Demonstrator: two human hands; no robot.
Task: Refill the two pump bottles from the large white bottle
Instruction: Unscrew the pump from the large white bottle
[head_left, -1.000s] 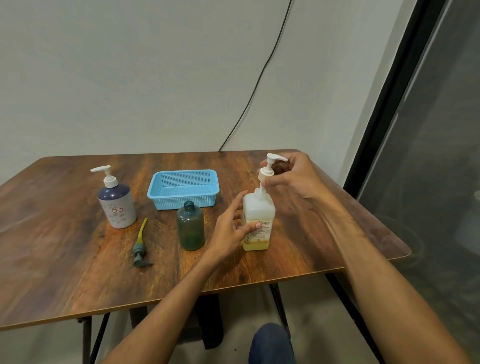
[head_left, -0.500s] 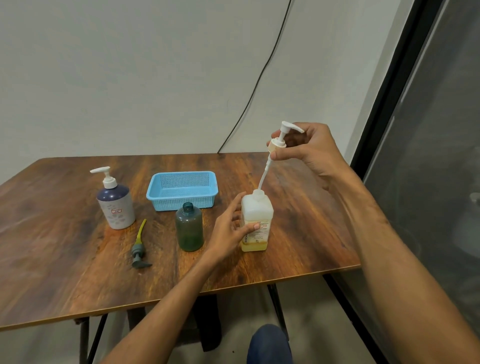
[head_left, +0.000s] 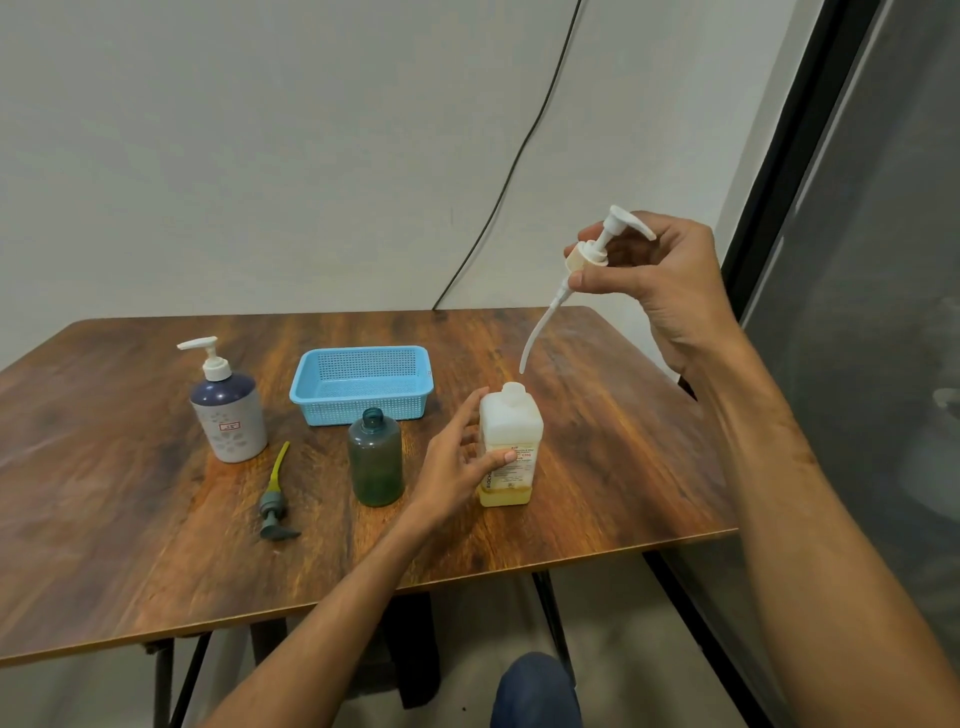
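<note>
My left hand (head_left: 457, 462) grips the side of a translucent square bottle (head_left: 511, 431) with a little yellow liquid at its bottom; its neck stands uncapped. My right hand (head_left: 660, 270) pinches the white pump head (head_left: 597, 249) in the air above and to the right, and the curved dip tube's tip hangs just over the bottle's neck. A green bottle (head_left: 375, 460) stands uncapped to the left, its grey pump (head_left: 274, 501) lying on the table beside it. A white-and-navy pump bottle (head_left: 228, 410) stands at the far left with its pump on.
A blue perforated basket (head_left: 363, 384) sits behind the green bottle on the wooden table (head_left: 104, 493). A black cable runs down the wall behind. The table's right edge lies close to a dark glass door frame.
My right hand has lifted the white pump up and to the right, drawing its tube fully out of the square bottle. My left hand has kept its grip on the bottle.
</note>
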